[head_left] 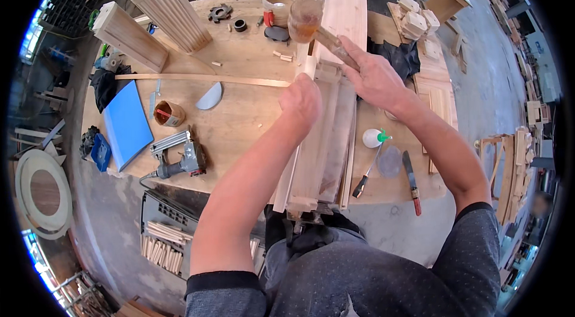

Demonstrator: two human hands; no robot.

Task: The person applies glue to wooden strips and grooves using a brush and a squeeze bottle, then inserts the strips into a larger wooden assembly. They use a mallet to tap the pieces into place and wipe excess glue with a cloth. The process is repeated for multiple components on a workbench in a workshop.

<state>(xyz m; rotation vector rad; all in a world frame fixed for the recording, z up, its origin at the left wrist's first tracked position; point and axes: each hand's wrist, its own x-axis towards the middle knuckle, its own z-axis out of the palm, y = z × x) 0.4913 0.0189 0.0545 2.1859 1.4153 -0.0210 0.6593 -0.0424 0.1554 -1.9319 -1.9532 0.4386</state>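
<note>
My right hand (374, 77) grips the wooden handle of a mallet (305, 19) whose amber head hangs above a small upright wooden peg (306, 60). My left hand (300, 101) is closed and rests on the near end of a long wooden frame assembly (320, 149), just below that peg. The frame runs from the table's front edge toward a long pale board (344, 5) at the back.
On the round wooden table (239, 119) lie a nail gun (179, 161), a blue folder (126, 125), a tape roll (169, 113), fluted wooden posts (171, 11), a glue bottle (374, 137), a chisel (412, 182) and a black cloth (398, 56). A bin of wood strips (165, 239) stands below.
</note>
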